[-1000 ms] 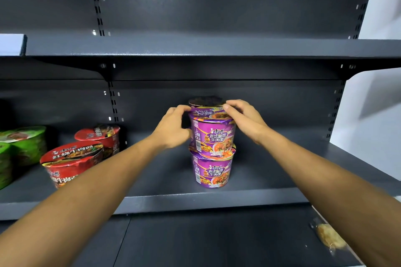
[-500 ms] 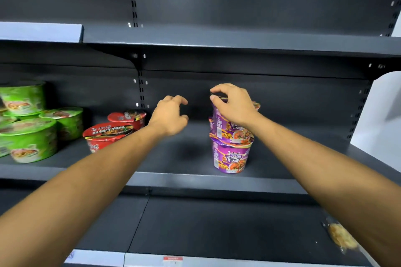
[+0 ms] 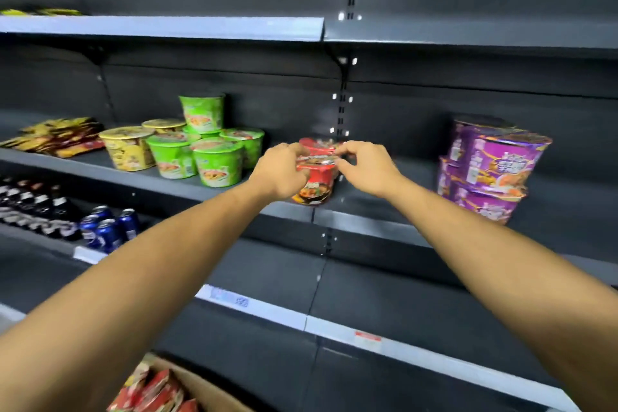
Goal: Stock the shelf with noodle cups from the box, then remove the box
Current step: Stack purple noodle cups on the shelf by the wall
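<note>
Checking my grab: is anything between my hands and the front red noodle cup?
Nothing visible. The left hand grips the front red cup by its side, the right hand pinches its lid rim; another red cup sits behind.

1. My left hand (image 3: 281, 172) and my right hand (image 3: 368, 167) both hold one red noodle cup (image 3: 316, 186) by its top edge.
2. The cup is between my hands, at the front of the dark shelf (image 3: 368, 226).
3. Another red cup (image 3: 319, 143) is just behind my fingers.
4. Green cups (image 3: 217, 164) stand to the left of my left hand, with a yellow cup (image 3: 128, 149) past them.
5. Purple cups (image 3: 495, 170) are piled up to the right of my right hand.
6. Low down under my left arm is a brown box (image 3: 214, 395).
</note>
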